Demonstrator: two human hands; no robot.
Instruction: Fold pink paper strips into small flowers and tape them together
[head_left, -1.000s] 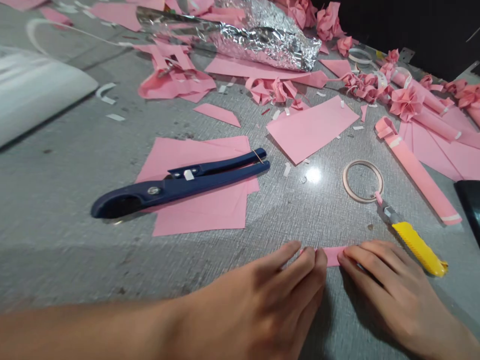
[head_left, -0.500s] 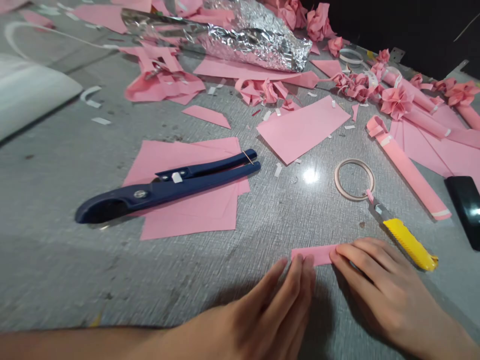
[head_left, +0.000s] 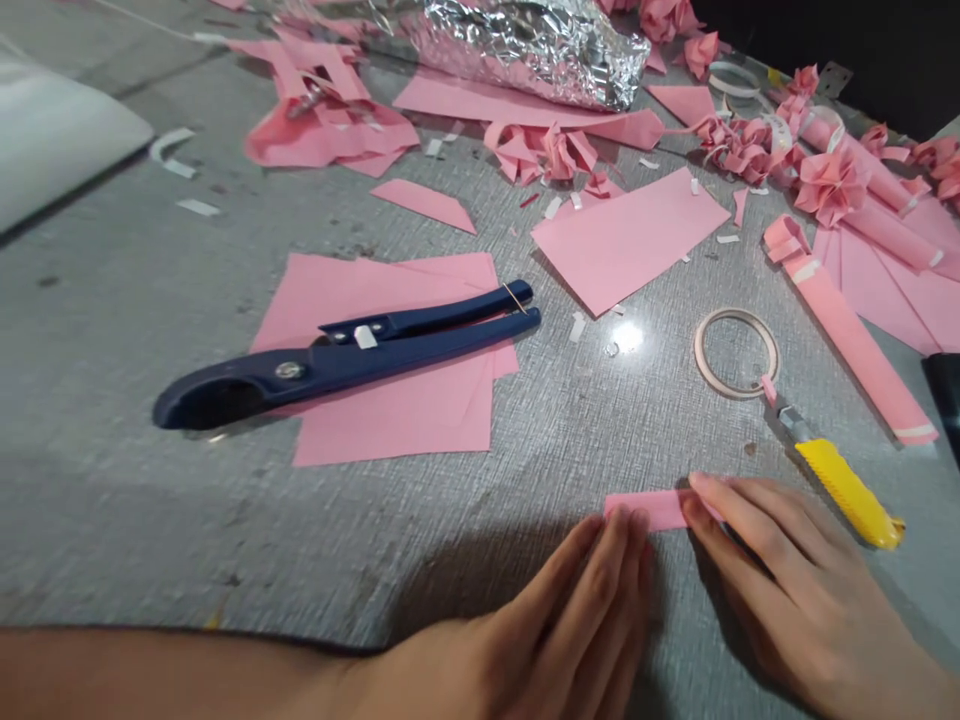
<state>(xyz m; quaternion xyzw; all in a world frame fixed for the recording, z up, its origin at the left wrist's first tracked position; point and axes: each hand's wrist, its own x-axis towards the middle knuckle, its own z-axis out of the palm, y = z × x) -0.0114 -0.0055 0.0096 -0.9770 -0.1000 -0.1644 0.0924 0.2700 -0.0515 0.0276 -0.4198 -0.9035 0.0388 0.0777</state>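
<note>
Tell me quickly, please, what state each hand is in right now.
Left hand: touching the pink strip near its left end; open or closed cannot be told.
Right hand: on the strip's right end; whether it grips cannot be told.

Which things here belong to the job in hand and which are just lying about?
In use: pink paper strip, touched by the left hand and right hand.

Apparently lying about: dark blue hand tool, yellow cutter, tape ring, crumpled foil, pink paper roll.
</note>
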